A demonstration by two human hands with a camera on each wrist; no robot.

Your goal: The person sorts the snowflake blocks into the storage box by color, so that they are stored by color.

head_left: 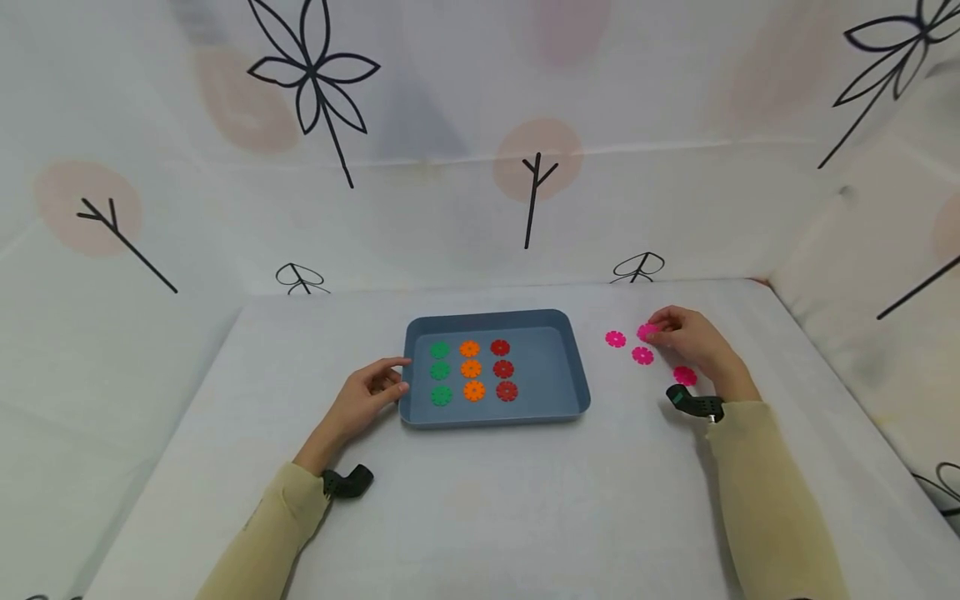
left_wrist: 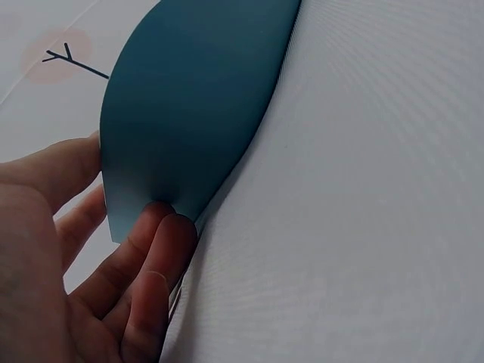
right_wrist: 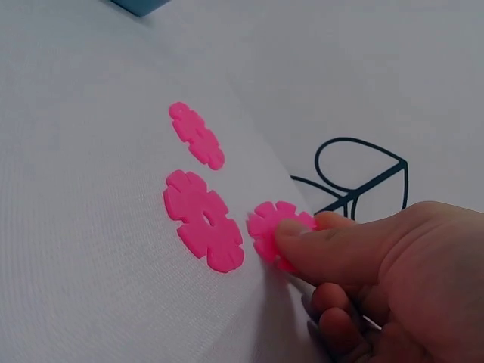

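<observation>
My right hand pinches a pink notched plastic disc between thumb and fingers, just over the right side of the table. Two more pink discs lie close beside it, and another pink disc sits nearer the wrist. My left hand holds the left rim of a blue-grey tray, its fingertips against the outer wall in the left wrist view. Inside the tray, three columns of notched discs stand in rows: green discs, orange discs and dark red discs.
A white cloth covers the table. Behind it hangs a pale fabric backdrop with line-drawn plants and soft coloured circles. Each wrist wears a black camera device. The tray's right part shows bare floor beside the red column.
</observation>
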